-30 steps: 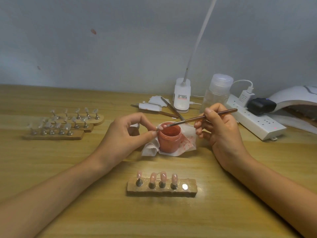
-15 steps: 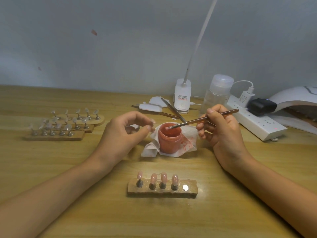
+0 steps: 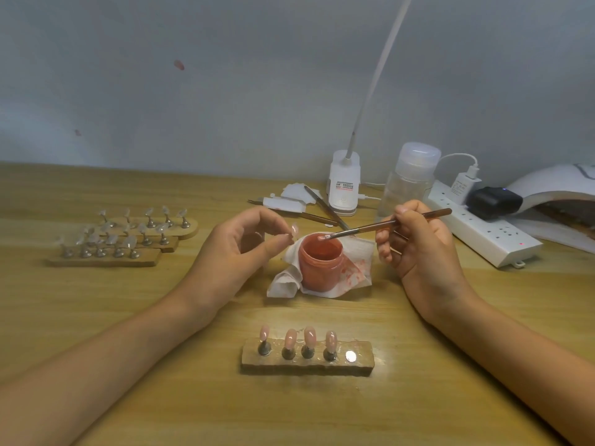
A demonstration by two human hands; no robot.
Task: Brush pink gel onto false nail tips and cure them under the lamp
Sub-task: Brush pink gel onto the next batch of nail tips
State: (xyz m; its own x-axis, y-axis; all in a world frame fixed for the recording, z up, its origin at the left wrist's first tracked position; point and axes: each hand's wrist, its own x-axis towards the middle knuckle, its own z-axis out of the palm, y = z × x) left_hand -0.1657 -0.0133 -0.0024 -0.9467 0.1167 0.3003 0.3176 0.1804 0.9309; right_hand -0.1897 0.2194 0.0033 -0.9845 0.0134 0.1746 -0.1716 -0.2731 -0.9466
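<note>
R hand [image 3: 415,243] grips thin brown-handled brush [image 3: 370,228]. Its shaft slants down-left, bristles at mouth of open pink gel jar [image 3: 318,265]. L hand [image 3: 244,249] pinches small pale false nail tip [image 3: 294,230] btwn thumb & forefinger, just left of jar rim. Tip is near the bristles, apart from them.

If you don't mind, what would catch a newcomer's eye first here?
The pot of pink gel sits on a stained tissue mid-table, with the brush in the right hand at its mouth. The left hand pinches a nail tip beside it; four pink tips stand on a holder in front.
</note>
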